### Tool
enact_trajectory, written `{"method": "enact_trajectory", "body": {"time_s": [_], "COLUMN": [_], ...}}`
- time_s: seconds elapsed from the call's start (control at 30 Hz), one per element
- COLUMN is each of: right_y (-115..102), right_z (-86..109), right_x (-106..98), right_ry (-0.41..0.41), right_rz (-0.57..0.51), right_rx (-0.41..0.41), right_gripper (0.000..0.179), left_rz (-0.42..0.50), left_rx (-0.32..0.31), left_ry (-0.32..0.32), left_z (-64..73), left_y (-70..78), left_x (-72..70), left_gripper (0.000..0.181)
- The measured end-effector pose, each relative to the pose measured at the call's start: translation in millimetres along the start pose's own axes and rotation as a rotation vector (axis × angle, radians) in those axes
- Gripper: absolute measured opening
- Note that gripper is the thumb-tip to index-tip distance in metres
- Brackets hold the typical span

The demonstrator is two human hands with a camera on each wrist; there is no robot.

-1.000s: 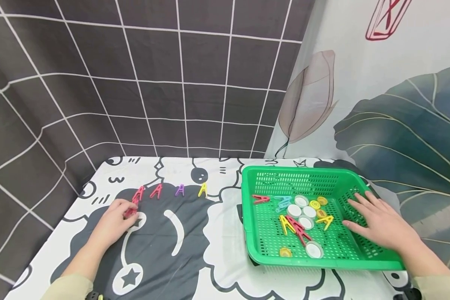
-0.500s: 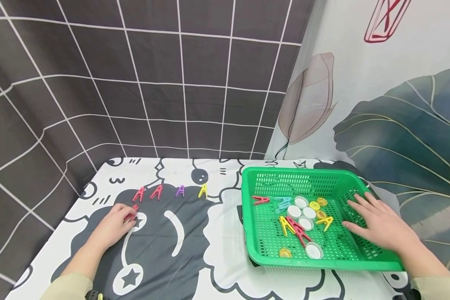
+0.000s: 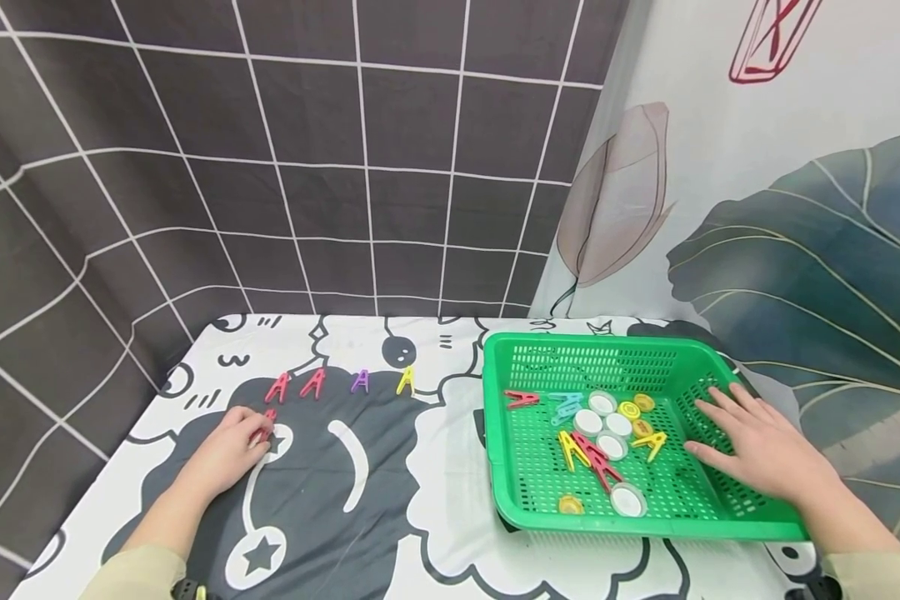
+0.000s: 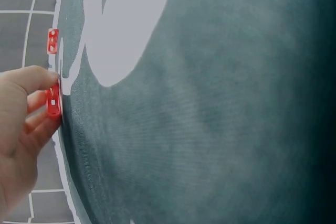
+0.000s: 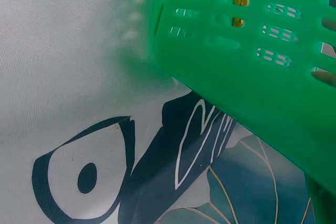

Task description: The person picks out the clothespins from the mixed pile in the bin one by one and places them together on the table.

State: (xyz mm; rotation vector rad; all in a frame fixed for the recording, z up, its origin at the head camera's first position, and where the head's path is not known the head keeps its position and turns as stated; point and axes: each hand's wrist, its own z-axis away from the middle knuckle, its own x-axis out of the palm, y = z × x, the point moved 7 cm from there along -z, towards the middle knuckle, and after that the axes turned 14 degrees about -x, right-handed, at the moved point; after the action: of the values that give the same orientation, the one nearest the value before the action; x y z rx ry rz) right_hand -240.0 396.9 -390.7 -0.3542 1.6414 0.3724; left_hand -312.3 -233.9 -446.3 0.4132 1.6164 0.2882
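On the left of the table, my left hand pinches a red clothespin, thumb on one side and fingers on the other. The hand covers most of it in the head view. Just beyond, a row of clothespins lies on the cloth: a red clothespin, another red clothespin, a purple clothespin and a yellow clothespin. My right hand, fingers spread, rests at the right wall of a green basket. It holds nothing.
Inside the basket are several white caps, yellow caps, and red, yellow and blue clothespins. The patterned tablecloth spreads between the left hand and the basket. A dark grid curtain hangs behind the table.
My left hand has drawn slightly back toward me, and a gap now shows between its clothespin and the leftmost red one. The right hand and the basket stay in place.
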Motion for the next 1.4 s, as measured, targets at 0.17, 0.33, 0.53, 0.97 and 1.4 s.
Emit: {"method": "enact_trajectory", "body": {"time_s": [0.17,0.33,0.53,0.97,1.4], "right_y": [0,0,0,-1,-1], "right_z": [0.7,0.9,1.4,0.4,0.4], "right_x": [0,0,-2,-1,-2], "right_ry": [0.011,0.007,0.023,0.001,0.001], "right_rz": [0.005,0.002,0.014,0.006,0.001], "right_rx": [-0.001,-0.003,-0.008,0.001,0.009], "right_gripper": [0.072,0.072,0.072,0.073,0.074], "left_rz": [-0.023,-0.038,-0.053,-0.033,0.008], "left_rx": [0.009,-0.010,0.003,0.084,0.207], "left_ry": [0.001,0.008,0.051,0.070,0.040], "left_z": [-3.3,-6.3,-12.1,-24.7,-38.2], "left_y": [1.1,4.8,18.7,81.0,154.4], "left_x": [0.1,-3.8,-16.6,-31.8,-8.9], "left_gripper": [0.014,0.021,0.026,0.031,0.031]}}
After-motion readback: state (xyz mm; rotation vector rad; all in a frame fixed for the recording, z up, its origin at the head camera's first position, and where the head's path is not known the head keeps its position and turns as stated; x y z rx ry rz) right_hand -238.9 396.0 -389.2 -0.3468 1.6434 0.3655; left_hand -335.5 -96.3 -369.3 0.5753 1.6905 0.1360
